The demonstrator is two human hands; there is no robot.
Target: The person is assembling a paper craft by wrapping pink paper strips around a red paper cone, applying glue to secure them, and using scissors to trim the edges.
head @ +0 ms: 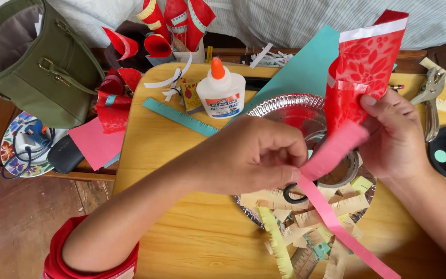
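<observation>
A round wooden table [181, 155] carries a foil tray [277, 106] heaped with fringed paper scraps [305, 217]. Above the tray the right hand [396, 137] is closed on a red patterned paper cone [367, 67] with a white band at its top. The left hand [259, 155] pinches a long pink paper strip [331, 206] — it runs from the cone's base down past the tray. Behind stands a white glue bottle [222, 93], orange-capped, with a blue and orange label.
</observation>
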